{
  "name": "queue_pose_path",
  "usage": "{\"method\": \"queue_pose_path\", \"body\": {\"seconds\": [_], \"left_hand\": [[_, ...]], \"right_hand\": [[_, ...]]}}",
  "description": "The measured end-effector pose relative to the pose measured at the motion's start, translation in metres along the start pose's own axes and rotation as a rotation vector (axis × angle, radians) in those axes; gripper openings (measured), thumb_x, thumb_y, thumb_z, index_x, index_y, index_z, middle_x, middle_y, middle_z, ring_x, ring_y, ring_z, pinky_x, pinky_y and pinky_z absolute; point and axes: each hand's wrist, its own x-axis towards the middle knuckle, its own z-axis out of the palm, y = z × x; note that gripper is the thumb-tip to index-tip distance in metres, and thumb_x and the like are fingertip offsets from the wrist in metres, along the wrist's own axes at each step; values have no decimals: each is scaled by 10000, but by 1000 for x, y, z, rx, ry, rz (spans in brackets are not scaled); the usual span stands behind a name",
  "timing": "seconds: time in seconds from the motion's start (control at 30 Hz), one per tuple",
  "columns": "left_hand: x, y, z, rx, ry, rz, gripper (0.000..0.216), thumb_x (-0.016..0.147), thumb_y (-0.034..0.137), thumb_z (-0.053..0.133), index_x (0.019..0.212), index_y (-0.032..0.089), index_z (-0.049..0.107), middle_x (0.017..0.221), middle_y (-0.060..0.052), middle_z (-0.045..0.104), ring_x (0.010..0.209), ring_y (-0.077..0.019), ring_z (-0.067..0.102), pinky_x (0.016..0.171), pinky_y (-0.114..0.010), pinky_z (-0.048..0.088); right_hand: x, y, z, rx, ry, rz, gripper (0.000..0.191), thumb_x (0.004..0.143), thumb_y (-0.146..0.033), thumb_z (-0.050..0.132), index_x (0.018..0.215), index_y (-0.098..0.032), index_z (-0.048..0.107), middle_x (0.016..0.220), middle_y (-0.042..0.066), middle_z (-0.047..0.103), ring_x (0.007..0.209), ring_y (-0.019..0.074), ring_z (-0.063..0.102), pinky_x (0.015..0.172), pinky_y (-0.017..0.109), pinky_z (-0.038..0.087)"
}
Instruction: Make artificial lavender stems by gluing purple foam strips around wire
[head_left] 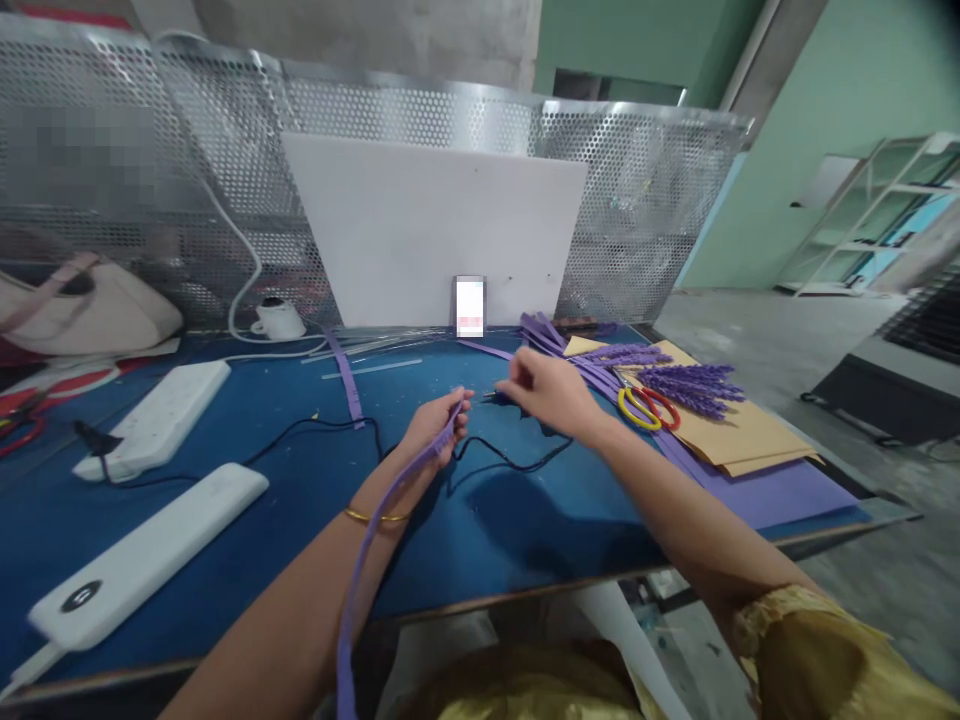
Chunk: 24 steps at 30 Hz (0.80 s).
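My left hand (436, 425) is closed around one end of a long purple strip (367, 550), whose held part looks fringed. From there the strip runs down over my forearm and out of the bottom of the view. To its right, my right hand (551, 390) is curled closed, with thumb and fingertips together. Whatever these fingers hold is too small or hidden to make out. Just beside and below them lies a dark tool with a thin metal tip (491, 396), mostly covered by the hand. A black cord (510, 462) lies below it on the blue table (480, 550).
Purple fringed sprigs (694, 388), scissors (651, 408) and tan paper (750, 435) lie at right over purple sheets (795, 495). White power strips (150, 555) occupy the left side. A phone (470, 306) leans on a white board (435, 230) behind. Clear sticks (373, 369) lie near it.
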Motion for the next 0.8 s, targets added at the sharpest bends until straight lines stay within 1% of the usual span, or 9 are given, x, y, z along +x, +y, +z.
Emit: {"method": "queue_pose_path", "body": {"seconds": [0.07, 0.13, 0.23, 0.33, 0.4, 0.47, 0.57, 0.73, 0.8], "left_hand": [[0, 0, 2, 14, 38, -5, 142, 948, 200, 566, 851, 111, 621, 584, 45, 532, 372, -22, 457, 356, -133, 342], [-1, 0, 5, 27, 68, -13, 185, 971, 183, 515, 844, 104, 624, 582, 44, 529, 371, -20, 455, 350, -137, 338], [-3, 0, 8, 38, 87, -14, 195, 976, 176, 504, 842, 109, 628, 582, 48, 525, 371, -17, 442, 341, -141, 333], [-4, -1, 9, 53, 116, -3, 181, 969, 188, 529, 844, 114, 636, 593, 45, 532, 372, -15, 444, 342, -138, 338], [-4, -2, 10, 69, 134, -2, 164, 952, 190, 561, 834, 113, 644, 593, 39, 537, 369, -17, 450, 341, -137, 341], [-3, -4, 10, 85, 145, -5, 151, 933, 190, 593, 818, 111, 651, 587, 35, 536, 363, -21, 449, 337, -137, 336], [-2, -5, 10, 101, 155, -2, 163, 925, 200, 607, 798, 108, 650, 581, 36, 528, 362, -18, 443, 339, -133, 326], [-2, -5, 9, 136, 158, 18, 175, 925, 209, 596, 800, 108, 666, 596, 26, 547, 377, -22, 453, 350, -133, 341], [-3, -4, 10, 149, 160, 45, 171, 920, 215, 604, 804, 110, 673, 599, 23, 552, 383, -24, 458, 352, -132, 336]], "right_hand": [[3, 43, 12, -44, -54, 243, 222, 890, -405, 604, 830, -192, 580, 737, 16, 636, 663, 146, 537, 573, 259, 286], [3, 75, 19, -87, -128, 454, 272, 900, -453, 583, 849, -186, 603, 812, 48, 678, 743, 172, 580, 599, 264, 300], [3, 99, 26, -64, -243, 515, 436, 944, -535, 469, 746, -178, 620, 766, 79, 689, 743, 193, 613, 602, 275, 315], [3, 101, 35, -26, -326, 529, 576, 930, -633, 412, 631, -182, 609, 714, 99, 682, 751, 215, 636, 609, 281, 340], [3, 99, 41, -6, -358, 548, 575, 871, -671, 492, 583, -184, 596, 686, 104, 673, 752, 231, 644, 613, 284, 358], [2, 98, 47, 19, -362, 570, 522, 784, -659, 620, 567, -186, 585, 678, 99, 667, 755, 241, 648, 609, 284, 371], [0, 99, 55, 102, -326, 616, 422, 710, -566, 732, 601, -185, 585, 666, 70, 651, 746, 226, 644, 594, 267, 387], [-3, 96, 65, 407, -230, 687, 309, 765, -457, 683, 698, -175, 578, 579, 0, 582, 530, 136, 561, 492, 231, 377], [-3, 90, 66, 549, -157, 681, 283, 774, -438, 658, 750, -172, 563, 639, 9, 613, 487, 121, 553, 451, 229, 367]]}}
